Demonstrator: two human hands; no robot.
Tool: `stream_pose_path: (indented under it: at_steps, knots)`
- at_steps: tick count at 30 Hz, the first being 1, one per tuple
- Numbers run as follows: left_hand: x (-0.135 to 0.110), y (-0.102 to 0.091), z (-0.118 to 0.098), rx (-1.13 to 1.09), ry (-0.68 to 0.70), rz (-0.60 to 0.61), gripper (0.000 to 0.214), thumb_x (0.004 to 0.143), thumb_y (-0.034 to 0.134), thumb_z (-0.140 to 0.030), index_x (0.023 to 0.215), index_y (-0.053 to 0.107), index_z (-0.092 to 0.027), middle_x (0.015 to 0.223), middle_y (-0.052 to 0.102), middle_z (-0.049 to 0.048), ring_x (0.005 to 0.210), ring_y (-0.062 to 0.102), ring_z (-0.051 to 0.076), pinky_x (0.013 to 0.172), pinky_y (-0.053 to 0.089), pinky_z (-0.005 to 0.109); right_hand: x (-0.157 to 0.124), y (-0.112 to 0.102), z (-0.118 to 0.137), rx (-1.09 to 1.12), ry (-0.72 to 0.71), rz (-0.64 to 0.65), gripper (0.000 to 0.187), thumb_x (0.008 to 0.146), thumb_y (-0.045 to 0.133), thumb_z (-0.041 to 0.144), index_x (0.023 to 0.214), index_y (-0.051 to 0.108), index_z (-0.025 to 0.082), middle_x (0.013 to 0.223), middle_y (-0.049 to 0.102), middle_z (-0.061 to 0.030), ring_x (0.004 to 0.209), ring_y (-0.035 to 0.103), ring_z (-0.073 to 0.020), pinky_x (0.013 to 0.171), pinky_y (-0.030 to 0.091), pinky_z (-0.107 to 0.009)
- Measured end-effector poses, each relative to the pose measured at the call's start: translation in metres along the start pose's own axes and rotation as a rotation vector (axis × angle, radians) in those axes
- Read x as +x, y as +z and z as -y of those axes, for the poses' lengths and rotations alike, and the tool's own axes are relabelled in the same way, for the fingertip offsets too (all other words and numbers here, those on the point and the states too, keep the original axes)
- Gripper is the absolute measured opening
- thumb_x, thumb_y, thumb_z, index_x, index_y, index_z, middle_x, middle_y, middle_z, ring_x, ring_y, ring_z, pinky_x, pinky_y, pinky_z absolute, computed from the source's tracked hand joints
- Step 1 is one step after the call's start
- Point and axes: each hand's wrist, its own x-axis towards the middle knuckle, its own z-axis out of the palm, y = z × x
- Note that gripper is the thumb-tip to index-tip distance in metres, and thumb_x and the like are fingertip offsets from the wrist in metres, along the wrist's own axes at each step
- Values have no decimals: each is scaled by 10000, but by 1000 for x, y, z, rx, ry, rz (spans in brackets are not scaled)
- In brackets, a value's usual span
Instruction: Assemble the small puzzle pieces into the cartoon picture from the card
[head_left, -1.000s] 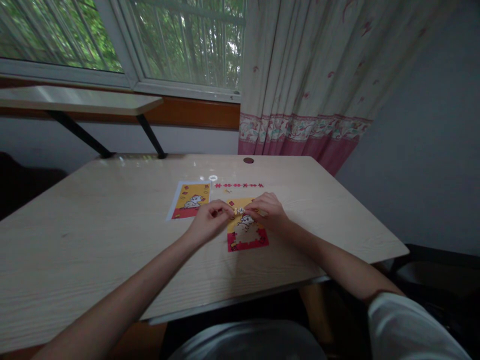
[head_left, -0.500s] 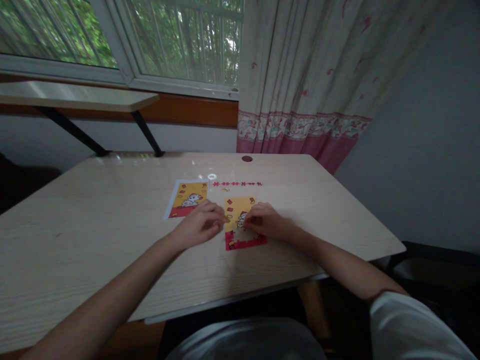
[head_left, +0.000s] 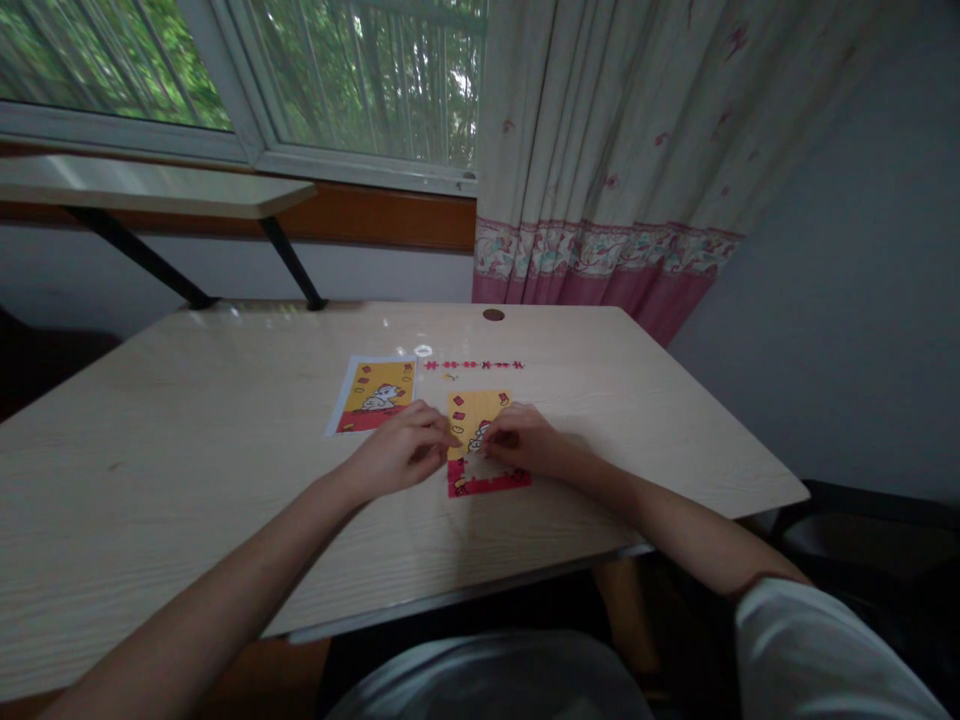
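Observation:
A yellow and red jigsaw puzzle point(head_left: 480, 489) lies on the desk, showing part of a white bird and small red motifs, with a gap in its lower middle where the desk shows through. At the gap's upper side, the thumb and fingertips of my right hand point(head_left: 531, 438) are pinched on a small white puzzle piece point(head_left: 477, 440), partly hidden by them. My left hand point(head_left: 411, 445) rests at the puzzle's left edge, fingers loosely bent and a little apart, the fingertips touching or nearly touching it; I see nothing held there.
A printed picture point(head_left: 375, 395) of the white bird lies left of the puzzle. Behind, a row of loose red puzzle pieces point(head_left: 470, 365) runs sideways, with a small pale piece point(head_left: 450, 377) in front. A raised shelf point(head_left: 157, 188) stands at the desk's point(head_left: 225, 420) back left.
My right hand and the white piece have shifted slightly up and left, closer to the yellow part of the puzzle. My left hand stays almost where it was.

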Motion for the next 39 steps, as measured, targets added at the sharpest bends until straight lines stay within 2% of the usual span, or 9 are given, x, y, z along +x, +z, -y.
stream_pose_path:
  at_steps: [10, 17, 27, 32, 35, 39]
  knots:
    - [-2, 3, 0, 62, 60, 92, 316, 786, 463, -101, 968, 686, -231, 915, 576, 61, 888, 493, 208, 774, 425, 337, -1, -5, 0, -61, -41, 39, 79, 789, 627, 264, 804, 679, 207, 749, 654, -15, 757, 554, -143, 742, 370, -279]
    - [-1, 3, -1, 73, 55, 97, 315, 778, 468, -94, 974, 679, -221, 918, 579, 61, 891, 493, 208, 773, 428, 329, -4, -16, 9, -156, -116, 160, 140, 849, 559, 280, 877, 681, 217, 794, 629, -27, 800, 519, -150, 748, 330, -283]
    - [0, 2, -8, 117, 56, 97, 288, 787, 453, -88, 940, 667, -206, 920, 575, 71, 910, 483, 222, 781, 433, 349, -4, -18, 12, -230, -145, 213, 198, 882, 521, 319, 930, 680, 212, 874, 638, -46, 866, 504, -167, 782, 299, -301]
    - [-1, 2, -3, 113, 41, 78, 270, 816, 449, -119, 975, 653, -193, 951, 573, 75, 926, 491, 217, 794, 436, 348, -3, -28, 2, -155, -70, 203, 203, 851, 568, 337, 999, 657, 230, 949, 645, -32, 916, 525, -168, 812, 320, -302]
    - [-1, 2, 2, 152, 4, 50, 249, 865, 446, -200, 1027, 633, -170, 987, 578, 90, 942, 497, 222, 835, 429, 377, -2, -39, -9, -179, 22, 180, 312, 817, 609, 383, 1085, 631, 226, 1078, 624, -61, 1007, 517, -197, 866, 329, -336]
    - [-1, 0, 9, 187, -22, 45, 282, 894, 448, -299, 1068, 621, -162, 1040, 590, 101, 973, 507, 234, 868, 420, 400, -2, -47, -21, -200, 94, 234, 392, 812, 603, 423, 1151, 606, 226, 1184, 584, -87, 1069, 495, -231, 905, 342, -374]
